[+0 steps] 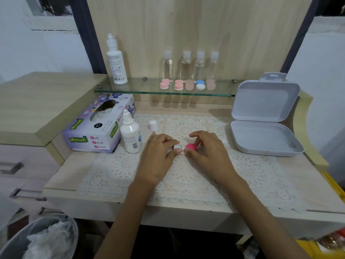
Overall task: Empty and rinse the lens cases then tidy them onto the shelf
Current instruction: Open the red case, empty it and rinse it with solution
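pink and white lens case (177,146) is held over the middle of the lace mat (186,176) between both hands, left hand (158,156) pinching its open white well, right hand (209,152) fingers curled round the pink cap (191,146).

A purple, flower-printed cardboard tissue box (97,128) at the desk's left reads "Mysoft" on green patches and "Soft Facial Tissue" on its near side. Fine print on the small white plastic bottle (130,136) just right of it is illegible.
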The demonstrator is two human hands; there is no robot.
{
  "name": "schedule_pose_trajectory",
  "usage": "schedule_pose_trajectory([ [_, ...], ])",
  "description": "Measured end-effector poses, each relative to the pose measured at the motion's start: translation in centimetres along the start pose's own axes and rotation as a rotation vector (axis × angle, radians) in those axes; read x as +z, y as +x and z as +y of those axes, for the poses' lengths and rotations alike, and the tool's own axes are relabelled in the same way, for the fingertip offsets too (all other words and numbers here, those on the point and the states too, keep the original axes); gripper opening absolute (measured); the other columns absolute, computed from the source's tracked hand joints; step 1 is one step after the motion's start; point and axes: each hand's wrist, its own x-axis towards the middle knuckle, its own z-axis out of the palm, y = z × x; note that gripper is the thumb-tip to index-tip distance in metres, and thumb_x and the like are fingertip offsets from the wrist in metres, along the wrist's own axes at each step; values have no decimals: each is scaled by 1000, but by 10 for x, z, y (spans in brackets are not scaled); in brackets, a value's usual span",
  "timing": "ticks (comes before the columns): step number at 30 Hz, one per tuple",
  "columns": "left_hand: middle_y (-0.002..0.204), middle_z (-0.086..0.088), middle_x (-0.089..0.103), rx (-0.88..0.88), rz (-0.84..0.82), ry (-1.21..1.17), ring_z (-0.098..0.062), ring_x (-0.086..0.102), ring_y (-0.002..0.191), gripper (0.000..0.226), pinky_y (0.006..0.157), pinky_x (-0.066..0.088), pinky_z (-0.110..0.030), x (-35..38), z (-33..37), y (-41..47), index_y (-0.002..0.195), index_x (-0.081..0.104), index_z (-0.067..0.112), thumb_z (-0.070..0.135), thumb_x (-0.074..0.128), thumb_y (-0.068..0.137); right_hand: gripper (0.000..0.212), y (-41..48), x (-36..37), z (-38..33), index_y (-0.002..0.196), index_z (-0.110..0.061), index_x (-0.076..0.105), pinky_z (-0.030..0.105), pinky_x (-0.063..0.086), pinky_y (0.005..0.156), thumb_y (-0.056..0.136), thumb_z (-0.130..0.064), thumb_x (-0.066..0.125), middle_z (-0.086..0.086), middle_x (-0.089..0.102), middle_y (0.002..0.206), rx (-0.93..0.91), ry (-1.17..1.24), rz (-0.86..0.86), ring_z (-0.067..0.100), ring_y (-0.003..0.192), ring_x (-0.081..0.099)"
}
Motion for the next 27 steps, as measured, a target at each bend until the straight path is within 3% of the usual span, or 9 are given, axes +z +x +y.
schedule_pose_trajectory([
  [4,104,4,61,-1,5,6,-11,50,107,28,110,19,-21,-1,0,0,112,69,14,28,64,88,36,0,1,0,118,-26,55,37,42,89,83,-23,65,-13,60,93,2,47,-11,7,93,48],
  [8,103,4,61,-13,-17,-2,-13,48,107,28,105,35,-33,-1,0,0,111,69,14,29,65,88,38,-1,0,-2,119,-27,55,38,40,92,82,-25,64,-14,60,98,-11,24,-10,7,97,47],
  [11,103,4,62,-6,-19,7,-13,50,107,28,110,31,-38,-1,0,0,111,69,14,29,65,88,38,-1,-1,-2,117,-25,56,39,42,91,82,-34,67,-11,59,100,14,13,9,9,99,48],
  [14,103,4,61,-7,-15,5,-14,51,108,29,113,25,-32,0,-1,0,111,69,14,30,64,88,38,-2,-2,-2,116,-24,57,38,43,89,82,-39,67,-10,58,94,23,2,14,10,95,48],
  [19,102,4,61,-5,-20,-8,-12,49,105,28,109,32,-42,0,-1,0,111,69,14,29,65,88,37,-1,-1,-3,116,-25,57,36,42,87,82,-34,68,-11,58,86,27,24,16,8,90,47],
  [24,101,4,61,-9,-30,-13,-14,50,105,28,109,32,-42,0,-1,0,110,69,14,29,65,88,42,-2,1,-3,118,-29,54,33,36,90,77,-36,55,-17,59,96,-10,-17,-6,6,96,47],
  [27,103,4,61,-14,-29,-13,-13,49,106,28,108,35,-42,-1,-1,0,112,69,14,29,65,88,43,-2,0,-2,119,-27,55,30,33,89,80,-41,64,-13,57,100,-10,-58,20,8,99,47],
])
